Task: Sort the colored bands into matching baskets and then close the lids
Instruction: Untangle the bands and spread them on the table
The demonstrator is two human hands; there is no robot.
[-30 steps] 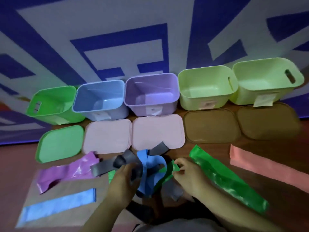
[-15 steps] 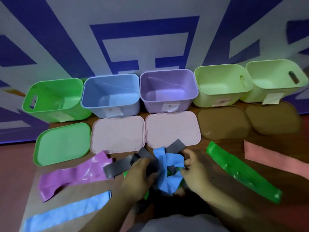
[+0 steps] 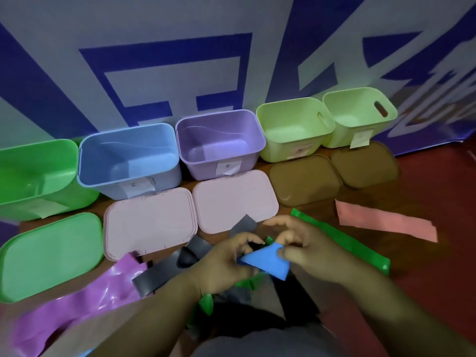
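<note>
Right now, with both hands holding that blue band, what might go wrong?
The blue band sits in a tangle with grey bands and a green band, so the left hand and right hand may drag those along toward the blue basket. Also, the two pale green baskets look alike, so a band could land in the wrong one.

The brown table (image 3: 425, 274) carries five open baskets (image 3: 116, 188) in a row, a lid (image 3: 152, 222) before each, then a purple band (image 3: 85, 305), grey band (image 3: 154, 276), green band (image 3: 342, 243), pink band (image 3: 386, 225)
</note>
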